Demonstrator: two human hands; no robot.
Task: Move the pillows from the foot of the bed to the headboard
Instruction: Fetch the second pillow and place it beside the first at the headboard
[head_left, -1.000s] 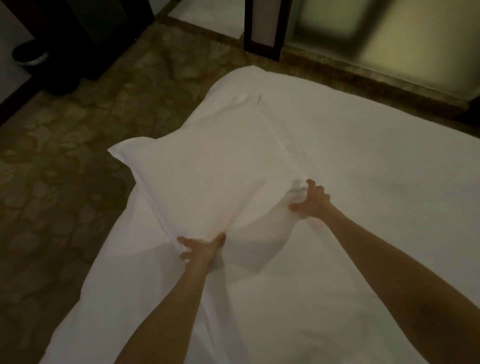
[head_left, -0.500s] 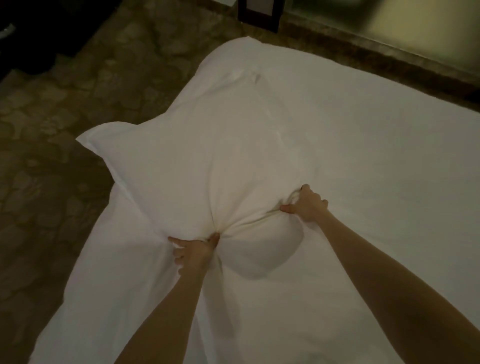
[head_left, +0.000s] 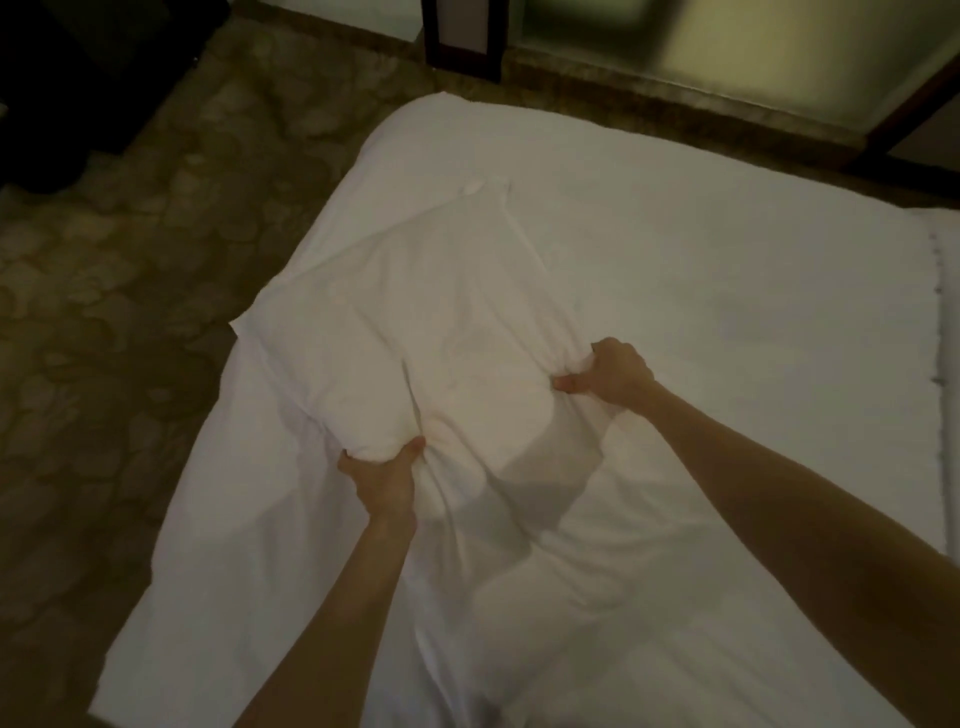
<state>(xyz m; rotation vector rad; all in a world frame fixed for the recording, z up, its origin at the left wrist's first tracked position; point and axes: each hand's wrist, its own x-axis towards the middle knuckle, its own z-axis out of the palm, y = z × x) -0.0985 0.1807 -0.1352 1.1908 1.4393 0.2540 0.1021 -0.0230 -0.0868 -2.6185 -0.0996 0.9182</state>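
1. One white pillow (head_left: 415, 332) is seen at the foot corner of the bed (head_left: 727, 312), gripped along its near edge.
2. Both grips have tightened since a second ago: the left hand (head_left: 382, 478) and right hand (head_left: 610, 371) are now clenched on bunched fabric, and the near edge is raised. A lift is judged under way.
3. The patterned floor (head_left: 130, 312) lies just beyond the left mattress edge; open sheet is available to the right.

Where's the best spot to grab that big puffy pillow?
Probably the near edge of the pillow, from your side, as the left hand and right hand do. It is soft and wide, so two spread fistfuls should stop it sagging.
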